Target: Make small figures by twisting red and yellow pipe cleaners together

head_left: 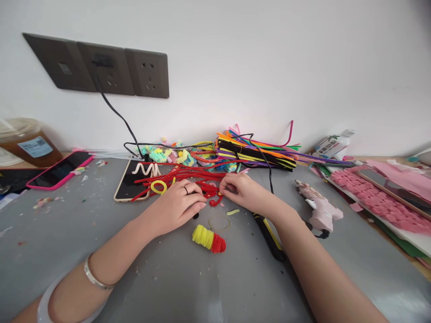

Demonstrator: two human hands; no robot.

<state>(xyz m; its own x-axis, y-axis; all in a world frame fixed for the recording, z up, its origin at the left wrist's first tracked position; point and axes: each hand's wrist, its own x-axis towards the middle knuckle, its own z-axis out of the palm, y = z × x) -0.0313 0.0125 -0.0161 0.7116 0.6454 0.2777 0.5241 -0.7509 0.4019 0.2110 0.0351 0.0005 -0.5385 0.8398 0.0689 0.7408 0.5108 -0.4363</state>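
My left hand [183,202] rests low over the table with its fingers bent and loosely spread, close to a heap of red pipe cleaners [168,176]. My right hand [237,188] is pinched at the end of a short, curled red pipe cleaner [214,203]; a speck of yellow shows by the fingertips. In front of both hands lies a coiled roll [208,238], yellow at one end and red at the other. A yellow ring of pipe cleaner [159,187] sits left of my left hand. A thin rubber band [218,223] and a yellow-green scrap [233,211] lie nearby.
Against the wall is a bundle of coloured pipe cleaners [256,152], with a black cord across it. Phones [60,170] and a drink cup [30,141] stand left. A pink glue gun [321,208], a black-and-yellow tool [271,237] and pink knobbly material [380,195] lie right.
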